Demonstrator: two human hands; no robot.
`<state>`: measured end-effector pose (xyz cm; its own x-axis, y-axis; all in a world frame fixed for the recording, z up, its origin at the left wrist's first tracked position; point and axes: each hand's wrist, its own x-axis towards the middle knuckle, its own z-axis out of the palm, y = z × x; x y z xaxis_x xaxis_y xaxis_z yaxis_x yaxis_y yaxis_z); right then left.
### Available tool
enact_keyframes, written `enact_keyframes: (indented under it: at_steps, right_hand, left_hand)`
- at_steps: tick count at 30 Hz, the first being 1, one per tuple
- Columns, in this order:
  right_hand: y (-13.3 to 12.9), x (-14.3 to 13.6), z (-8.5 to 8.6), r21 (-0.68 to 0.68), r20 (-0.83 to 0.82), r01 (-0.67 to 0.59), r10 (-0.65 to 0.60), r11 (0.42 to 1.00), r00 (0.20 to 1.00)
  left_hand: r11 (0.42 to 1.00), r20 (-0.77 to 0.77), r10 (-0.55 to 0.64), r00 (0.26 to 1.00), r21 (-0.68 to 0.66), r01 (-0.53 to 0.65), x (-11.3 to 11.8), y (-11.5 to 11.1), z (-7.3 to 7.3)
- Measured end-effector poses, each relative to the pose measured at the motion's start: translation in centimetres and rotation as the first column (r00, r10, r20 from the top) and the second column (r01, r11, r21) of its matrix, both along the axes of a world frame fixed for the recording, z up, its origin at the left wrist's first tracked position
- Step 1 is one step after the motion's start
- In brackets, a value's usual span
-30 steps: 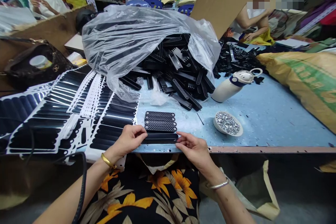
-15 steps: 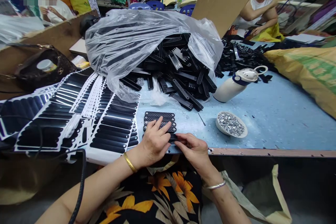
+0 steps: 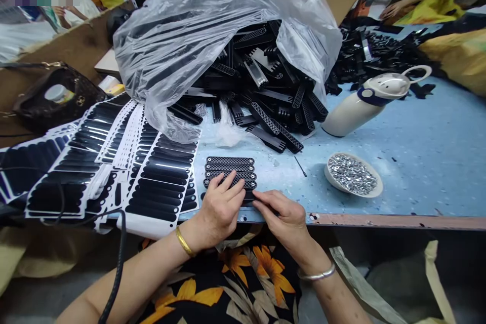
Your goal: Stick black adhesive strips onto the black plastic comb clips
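My left hand (image 3: pixel 222 205) lies over a row of black lattice-patterned plastic bars (image 3: pixel 230 162), its fingers stretched out and touching them. Small metal rings show at the bars' ends. Closest to me, partly hidden under my hands, is a smooth black strip (image 3: pixel 248 196). My right hand (image 3: pixel 284 212) pinches that strip's right end between thumb and forefinger. Left of my hands lie sheets of black rounded stickers (image 3: pixel 157 182), overlapping one another. A white bowl (image 3: pixel 330 176) of small metal pieces (image 3: pixel 352 174) stands to the right.
A clear plastic bag (image 3: pixel 170 35) spills black plastic bars (image 3: pixel 266 116) behind the row. A tilted cream bottle (image 3: pixel 349 111) and a thin dark rod (image 3: pixel 300 166) lie right of it. A brown handbag (image 3: pixel 81 96) sits at left; a black cable (image 3: pixel 120 258) hangs in front. Two people sit beyond.
The view has shifted closer and downward. My right hand keeps its pinch at the strip's end, and my left hand stays spread over the bars with little movement.
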<state>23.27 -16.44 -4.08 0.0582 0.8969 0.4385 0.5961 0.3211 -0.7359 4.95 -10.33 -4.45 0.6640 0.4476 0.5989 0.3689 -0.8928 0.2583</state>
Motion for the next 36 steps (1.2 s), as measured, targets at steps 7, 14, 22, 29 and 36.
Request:
enact_keyframes:
  at_steps: [7, 14, 22, 29, 36]
  right_hand:
    - [-0.2, -0.7, 0.5, 0.1, 0.111, -0.005, -0.006, 0.995, 0.994]
    - [-0.2, -1.1, 0.5, 0.174, 0.213, -0.018, -0.02, 0.985, 0.977]
    - [-0.1, -0.7, 1.0, 0.09, 0.141, -0.017, 0.004, 0.996, 0.99]
    - [0.2, -0.4, 0.0, 0.033, 0.121, -0.066, 0.062, 0.997, 0.991]
    - [0.2, -0.7, 0.3, -0.011, 0.064, -0.061, 0.062, 0.998, 0.996]
  left_hand:
    - [0.995, 0.024, -0.099, 0.995, 0.005, 0.099, -0.3, 0.3, -0.2]
    - [0.992, 0.051, -0.125, 0.991, -0.024, 0.127, -0.2, 0.3, -0.3]
    - [0.996, 0.108, -0.083, 0.991, -0.025, 0.086, -0.1, 0.2, 0.4]
    - [0.996, 0.045, -0.088, 0.995, 0.016, 0.087, -0.1, 0.3, 0.5]
    - [0.993, 0.041, -0.121, 0.992, 0.007, 0.12, -0.2, 0.5, 0.3]
